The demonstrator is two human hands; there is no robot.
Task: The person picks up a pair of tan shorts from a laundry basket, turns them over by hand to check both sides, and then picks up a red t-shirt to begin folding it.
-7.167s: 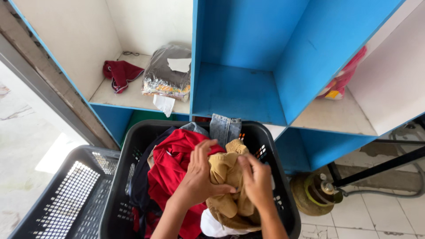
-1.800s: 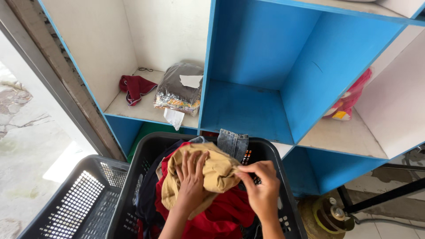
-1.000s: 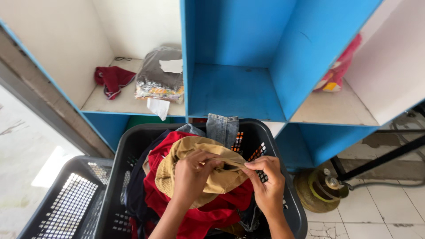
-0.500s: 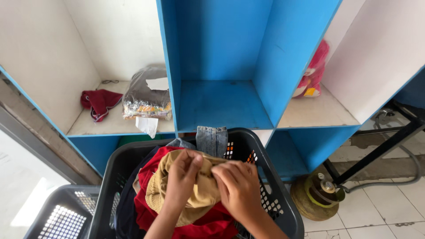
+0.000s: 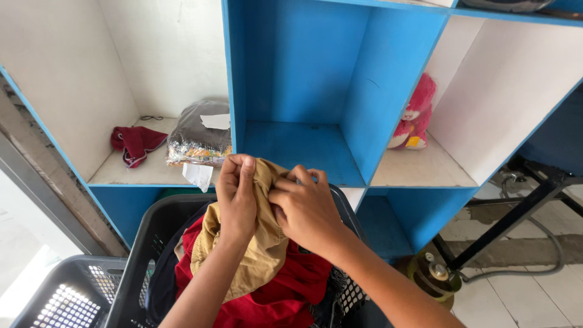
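Both hands grip a tan garment (image 5: 255, 255) raised above a black laundry basket (image 5: 143, 243). My left hand (image 5: 237, 197) pinches its top edge from the left. My right hand (image 5: 306, 209) clutches the same bunched edge from the right, touching the left hand. The cloth hangs down over a red garment (image 5: 285, 291) lying in the basket. Right behind the hands is an empty blue cubby (image 5: 303, 146) of the shelf unit.
The left white cubby holds a dark red cloth (image 5: 135, 143) and a plastic-wrapped bundle (image 5: 199, 140). A pink plush toy (image 5: 413, 115) leans in the right cubby. A grey basket (image 5: 67, 297) sits at lower left. A metal frame (image 5: 510, 218) and a hose lie on the tiled floor.
The tan garment has been lifted from the basket up toward the blue cubby, bunched between both hands. The view has come closer to the shelf.
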